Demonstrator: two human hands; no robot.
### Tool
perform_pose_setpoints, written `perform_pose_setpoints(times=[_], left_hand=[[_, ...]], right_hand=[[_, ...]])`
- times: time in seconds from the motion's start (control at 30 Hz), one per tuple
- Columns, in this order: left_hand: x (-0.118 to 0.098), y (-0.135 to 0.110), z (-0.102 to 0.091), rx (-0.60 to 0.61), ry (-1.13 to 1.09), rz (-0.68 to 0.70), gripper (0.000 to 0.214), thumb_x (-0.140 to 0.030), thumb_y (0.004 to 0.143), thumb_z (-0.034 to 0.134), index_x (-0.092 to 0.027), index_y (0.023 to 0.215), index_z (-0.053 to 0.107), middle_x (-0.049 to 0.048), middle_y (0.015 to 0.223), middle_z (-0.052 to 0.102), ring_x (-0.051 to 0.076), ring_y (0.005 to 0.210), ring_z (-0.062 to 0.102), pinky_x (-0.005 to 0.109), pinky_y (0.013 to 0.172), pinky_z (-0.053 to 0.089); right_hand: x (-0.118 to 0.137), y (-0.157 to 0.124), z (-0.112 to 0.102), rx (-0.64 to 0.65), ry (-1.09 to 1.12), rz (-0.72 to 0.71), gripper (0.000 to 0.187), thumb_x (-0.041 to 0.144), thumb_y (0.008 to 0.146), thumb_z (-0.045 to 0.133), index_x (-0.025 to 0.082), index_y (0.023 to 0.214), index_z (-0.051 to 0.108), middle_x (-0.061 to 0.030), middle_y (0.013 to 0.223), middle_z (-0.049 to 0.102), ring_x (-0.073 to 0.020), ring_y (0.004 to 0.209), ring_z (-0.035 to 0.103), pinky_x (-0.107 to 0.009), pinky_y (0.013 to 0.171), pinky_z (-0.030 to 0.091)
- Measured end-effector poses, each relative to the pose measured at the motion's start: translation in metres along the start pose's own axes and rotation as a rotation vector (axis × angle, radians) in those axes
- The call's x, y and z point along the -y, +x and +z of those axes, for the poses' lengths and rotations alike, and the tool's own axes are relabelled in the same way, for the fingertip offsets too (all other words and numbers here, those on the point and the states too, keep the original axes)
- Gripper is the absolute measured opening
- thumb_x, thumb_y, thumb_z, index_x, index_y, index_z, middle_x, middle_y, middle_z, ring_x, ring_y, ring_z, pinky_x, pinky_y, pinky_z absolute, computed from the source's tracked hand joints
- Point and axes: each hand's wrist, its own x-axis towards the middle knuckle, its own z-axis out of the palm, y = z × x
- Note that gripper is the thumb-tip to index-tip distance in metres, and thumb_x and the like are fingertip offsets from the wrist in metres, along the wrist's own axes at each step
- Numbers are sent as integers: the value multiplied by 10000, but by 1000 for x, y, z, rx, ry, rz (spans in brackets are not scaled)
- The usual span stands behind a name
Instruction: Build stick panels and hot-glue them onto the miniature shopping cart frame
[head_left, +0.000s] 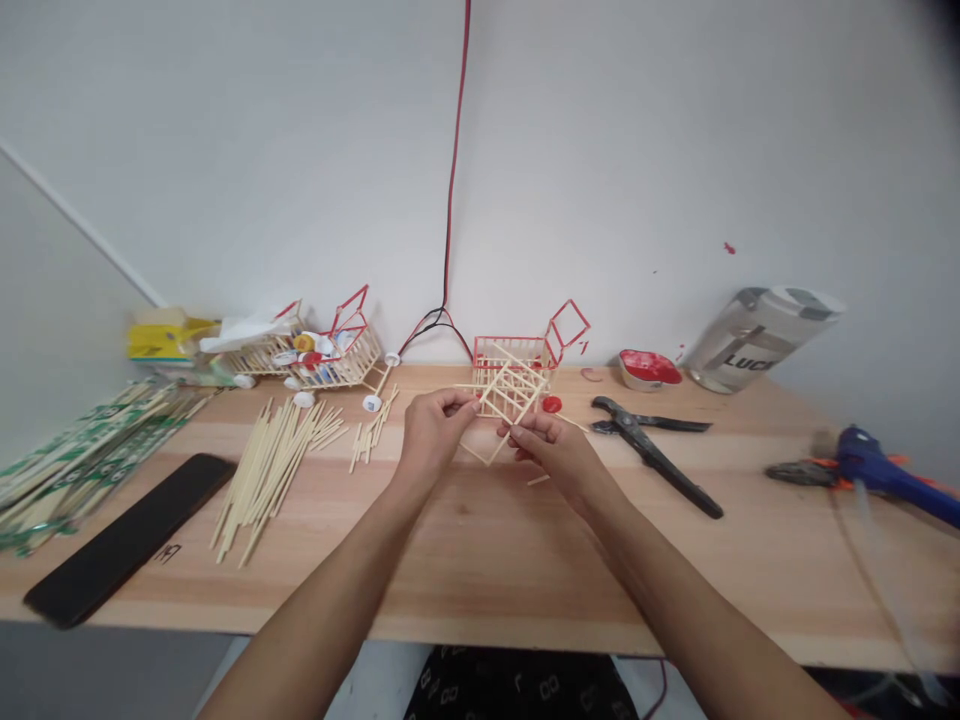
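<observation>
A small lattice frame of pale wooden sticks (pixel 513 392) is held up above the table between both hands. My left hand (pixel 439 425) pinches its left corner, thumb and forefinger closed. On the lower right side, my right hand (pixel 551 445) grips the same frame with closed fingers. Thin sticks jut out below and to the left of it. Just behind stands a miniature stick cart (pixel 517 348) with red-painted rims and a red bottle cap (pixel 552 404) as a wheel; the frame partly hides it.
Loose sticks (pixel 262 470), wrapped chopsticks (pixel 90 450) and a black slab (pixel 131 540) lie left. Filled carts (pixel 345 350) stand behind them. Pliers (pixel 652 450), a red paint dish (pixel 649 368), a tilted-looking jar (pixel 761 338) and a blue glue gun (pixel 885 470) are right.
</observation>
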Motion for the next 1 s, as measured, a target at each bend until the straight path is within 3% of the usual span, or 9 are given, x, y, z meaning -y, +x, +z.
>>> perform_pose_setpoints(times=[0.3,0.53,1.0], left_hand=[[-2,-1,1,6,23,-8,162,-268,741,637,-136,769,727,53,762,732,156,663,627,252,636,446],[-3,-6,4,-45,194,109,100,-244,729,664,-159,760,706,17,714,690,124,637,571,229,619,407],[-3,-5,9,-9,-35,-65,157,-296,704,682,-139,700,670,0,633,641,101,541,533,213,534,408]], right_hand=[[0,2,1,-19,56,4,306,443,679,746,178,831,728,-55,911,726,-91,646,597,-240,665,521],[4,-1,2,-22,61,14,302,438,687,744,181,844,728,-47,932,728,-87,649,594,-233,670,523],[3,-1,3,-46,39,-13,253,407,726,693,172,820,705,-43,901,707,-82,622,563,-214,591,493]])
